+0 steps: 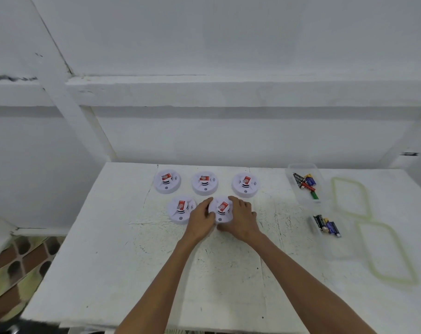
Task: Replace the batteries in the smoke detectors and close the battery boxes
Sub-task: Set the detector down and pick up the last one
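Note:
Several round white smoke detectors lie on the white table [132, 261], each with a red battery showing in its middle. Three form a back row, at the left [167, 181], the centre [204, 183] and the right [245, 184]. A fourth detector [180, 209] lies in front on the left. My left hand [201, 221] and my right hand [242, 218] clasp the fifth detector [222, 208] from both sides as it rests on the table. Its red battery stays visible between my fingers.
A clear plastic box [291, 174] at the back right holds mixed batteries. A second clear box [334, 251] nearer me holds more batteries [326, 225]. Two clear lids with yellowish rims lie beside them, one far [350, 196] and one near [387, 251]. White walls stand behind the table.

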Motion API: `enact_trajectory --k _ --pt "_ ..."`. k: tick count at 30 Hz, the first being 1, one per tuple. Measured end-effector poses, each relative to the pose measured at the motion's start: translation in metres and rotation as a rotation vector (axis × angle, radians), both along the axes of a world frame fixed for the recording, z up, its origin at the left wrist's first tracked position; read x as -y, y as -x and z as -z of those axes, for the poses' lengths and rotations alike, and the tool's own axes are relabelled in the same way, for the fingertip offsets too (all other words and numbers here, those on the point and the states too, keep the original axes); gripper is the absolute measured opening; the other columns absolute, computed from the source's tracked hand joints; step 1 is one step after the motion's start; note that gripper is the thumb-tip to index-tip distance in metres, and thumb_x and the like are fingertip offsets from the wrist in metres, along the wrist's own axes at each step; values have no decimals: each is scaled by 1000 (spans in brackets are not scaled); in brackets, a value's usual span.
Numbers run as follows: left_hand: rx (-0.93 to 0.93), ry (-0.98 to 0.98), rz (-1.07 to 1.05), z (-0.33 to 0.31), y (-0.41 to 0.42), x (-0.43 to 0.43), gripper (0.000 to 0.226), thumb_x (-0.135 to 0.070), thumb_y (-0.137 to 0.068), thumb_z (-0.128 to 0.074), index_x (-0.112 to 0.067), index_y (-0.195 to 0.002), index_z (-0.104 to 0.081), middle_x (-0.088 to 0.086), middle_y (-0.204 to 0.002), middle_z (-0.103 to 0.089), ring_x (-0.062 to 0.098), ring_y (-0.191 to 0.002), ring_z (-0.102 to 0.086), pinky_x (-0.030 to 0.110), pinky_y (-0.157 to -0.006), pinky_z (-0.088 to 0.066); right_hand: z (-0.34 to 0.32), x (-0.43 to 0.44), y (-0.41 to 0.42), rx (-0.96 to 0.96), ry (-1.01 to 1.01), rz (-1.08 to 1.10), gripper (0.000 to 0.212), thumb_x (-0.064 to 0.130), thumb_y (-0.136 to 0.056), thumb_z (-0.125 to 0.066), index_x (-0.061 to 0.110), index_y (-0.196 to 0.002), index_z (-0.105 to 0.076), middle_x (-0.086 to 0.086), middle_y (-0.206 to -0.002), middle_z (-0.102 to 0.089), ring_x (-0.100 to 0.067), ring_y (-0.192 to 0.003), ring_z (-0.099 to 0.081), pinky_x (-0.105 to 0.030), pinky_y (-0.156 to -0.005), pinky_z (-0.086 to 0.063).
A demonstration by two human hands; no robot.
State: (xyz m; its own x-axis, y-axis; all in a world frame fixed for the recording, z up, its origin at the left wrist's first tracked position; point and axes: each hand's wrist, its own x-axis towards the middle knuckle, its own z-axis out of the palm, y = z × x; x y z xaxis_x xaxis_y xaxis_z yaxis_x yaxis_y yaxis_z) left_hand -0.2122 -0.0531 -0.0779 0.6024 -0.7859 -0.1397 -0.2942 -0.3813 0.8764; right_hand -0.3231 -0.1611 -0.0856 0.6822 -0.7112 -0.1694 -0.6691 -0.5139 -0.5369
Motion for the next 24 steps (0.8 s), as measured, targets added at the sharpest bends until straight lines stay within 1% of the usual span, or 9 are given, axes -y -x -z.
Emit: enact_trajectory --k 4,8,11,14,17,19,21,23,24 --pt "-142 72 -87 3 -7 4 45 -9 -104 -49 -16 -148 -54 3 -145 -61 22 -135 -56 35 -111 -46 7 4 14 224 -93 9 77 58 -65 -77 35 -129 -42 15 -121 -56 -12 -111 -54 -42 -93 -51" --pt "-322 241 -116 -3 -3 16 33 -15 -108 -47 -20 -133 -66 -5 -137 -66 15 -129 -59 42 -113 -48 -12 5 41 392 -256 66 64 54 -82 -73 33 -133 -40 20 -109 -56 -1 -95 -58 -10 -75 -44" --pt "-347 267 -44 -6 12 31 32 -20 -109 -47 -24 -136 -64 -9 -141 -62 10 -131 -56 38 -113 -47 -22 12 56 395 -235 73 71 78 -85 -42 26 -134 -46 9 -97 -66 -5 -75 -62 -15 -60 -43" --pt "-433 299 17 -7 34 46 32 -25 -110 -47 -26 -137 -63 -6 -141 -64 14 -131 -59 31 -101 -55 -18 23 69 454 -242 191 79 87 -83 -21 21 -107 -58 -4 -71 -62 -10 -55 -52 -27 -52 -39" --pt "-698 326 -21 -8 59 57 36 -28 -111 -42 -15 -138 -64 12 -135 -68 29 -120 -67 31 -83 -61 -21 28 82 538 -324 369 71 71 -95 -25 14 -88 -66 -1 -64 -62 -9 -54 -54 -24 -51 -42" --pt "-885 340 20 -5 75 61 41 -32 -111 -40 -13 -138 -64 15 -134 -69 30 -118 -69 39 -86 -61 -21 31 92 514 -388 449 64 60 -101 -25 16 -81 -66 0 -69 -65 -9 -60 -58 -18 -54 -44" --pt "-1030 353 97 -1 88 67 45 -33 -111 -37 -8 -139 -60 15 -140 -65 32 -127 -64 46 -102 -56 -18 36 105 468 -395 491 62 58 -103 -22 18 -98 -70 -2 -89 -68 -14 -81 -63 -20 -69 -49" --pt "-1130 330 146 2 98 69 45 -33 -107 -41 -7 -137 -63 17 -143 -62 33 -130 -62 48 -106 -54 -14 42 115 411 -362 516 64 57 -103 -21 16 -118 -68 -5 -109 -67 -20 -101 -63 -31 -89 -51" --pt "-1161 311 159 5 100 69 42 -33 -105 -46 -10 -133 -67 18 -144 -62 33 -128 -64 49 -105 -54 -12 44 120 369 -328 515 63 56 -104 -22 15 -119 -68 -6 -111 -68 -21 -104 -63 -32 -90 -50"
